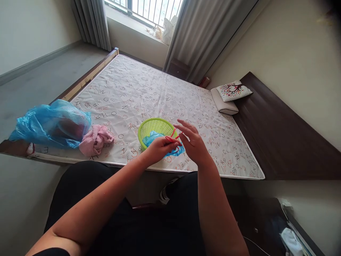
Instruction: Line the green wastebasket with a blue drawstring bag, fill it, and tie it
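Observation:
A thin red cord (173,139) lies looped in my left hand (159,148), whose fingers are closed on it. My right hand (195,144) is just to the right, its fingers stretched out and apart. Short red strands reach from the left hand to the right fingertips and seem to touch them. Behind and below both hands, a green plastic basket (151,121) stands on the mattress. Crumpled blue plastic (152,136) lies inside it, and more blue shows under my hands, partly hidden by them.
The letter-patterned mattress (149,89) spreads out before me. On its left lie a pink cloth (96,140) and a blue plastic bag (53,122) with something dark inside. Pillows (233,91) rest by the dark headboard (279,131) at right. My knees are against the near edge.

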Motion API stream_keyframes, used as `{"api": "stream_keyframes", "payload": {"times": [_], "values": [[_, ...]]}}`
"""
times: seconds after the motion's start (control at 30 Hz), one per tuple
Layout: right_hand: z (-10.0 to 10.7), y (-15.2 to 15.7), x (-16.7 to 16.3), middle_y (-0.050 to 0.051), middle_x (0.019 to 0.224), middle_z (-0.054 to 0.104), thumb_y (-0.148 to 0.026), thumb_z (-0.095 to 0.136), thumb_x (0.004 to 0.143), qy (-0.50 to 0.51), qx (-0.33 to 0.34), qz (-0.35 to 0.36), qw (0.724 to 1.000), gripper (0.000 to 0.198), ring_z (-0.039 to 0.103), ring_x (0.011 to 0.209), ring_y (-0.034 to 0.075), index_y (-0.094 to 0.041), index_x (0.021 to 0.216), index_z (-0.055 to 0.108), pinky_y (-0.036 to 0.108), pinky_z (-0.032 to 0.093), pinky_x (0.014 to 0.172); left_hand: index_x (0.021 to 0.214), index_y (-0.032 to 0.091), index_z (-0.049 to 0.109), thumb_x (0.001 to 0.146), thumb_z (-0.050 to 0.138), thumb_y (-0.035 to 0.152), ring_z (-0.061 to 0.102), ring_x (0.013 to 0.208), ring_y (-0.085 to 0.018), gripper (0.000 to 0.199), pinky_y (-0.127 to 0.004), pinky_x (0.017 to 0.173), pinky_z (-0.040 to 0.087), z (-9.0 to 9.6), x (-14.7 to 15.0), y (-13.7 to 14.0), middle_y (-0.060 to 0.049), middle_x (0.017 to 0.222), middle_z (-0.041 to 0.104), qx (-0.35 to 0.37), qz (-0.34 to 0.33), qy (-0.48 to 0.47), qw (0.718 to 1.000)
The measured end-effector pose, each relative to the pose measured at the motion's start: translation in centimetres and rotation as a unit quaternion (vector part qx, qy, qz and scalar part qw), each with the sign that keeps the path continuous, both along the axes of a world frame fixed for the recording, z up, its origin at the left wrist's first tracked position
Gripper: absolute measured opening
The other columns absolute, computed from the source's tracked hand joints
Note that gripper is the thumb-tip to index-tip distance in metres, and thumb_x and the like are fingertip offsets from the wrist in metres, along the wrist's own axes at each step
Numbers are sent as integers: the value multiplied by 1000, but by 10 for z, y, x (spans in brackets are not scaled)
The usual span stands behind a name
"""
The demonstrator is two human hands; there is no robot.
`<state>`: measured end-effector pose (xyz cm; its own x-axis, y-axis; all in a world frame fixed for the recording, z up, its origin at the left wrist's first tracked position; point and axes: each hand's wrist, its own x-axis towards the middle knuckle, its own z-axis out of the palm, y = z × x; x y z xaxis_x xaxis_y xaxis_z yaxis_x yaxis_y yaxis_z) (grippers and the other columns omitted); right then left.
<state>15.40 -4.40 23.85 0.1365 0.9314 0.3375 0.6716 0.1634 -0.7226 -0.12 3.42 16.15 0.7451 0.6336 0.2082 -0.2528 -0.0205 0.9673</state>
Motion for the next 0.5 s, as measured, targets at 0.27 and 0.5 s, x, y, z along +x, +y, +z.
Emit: {"api": "stream_keyframes", "payload": {"times": [0.27, 0.5], "values": [[-20, -5, 19, 1, 84, 76, -37, 75, 89, 145, -105, -70, 981, 18, 70, 78, 16, -23, 100, 78, 31, 57, 74, 99, 16, 76, 84, 79, 48, 57, 58, -10, 35, -23, 54, 44, -3, -1, 12, -3, 78, 72, -88, 17, -6, 996], [-15, 0, 6, -1, 77, 72, -43, 94, 66, 407, -114, -118, 899, 42, 69, 67, 12, -20, 92, 71, 28, 62, 68, 96, 18, 65, 81, 82, 45, 56, 50, -7, 36, -21, 47, 42, -3, 1, 10, -1, 79, 71, -110, 89, -16, 990]]}}
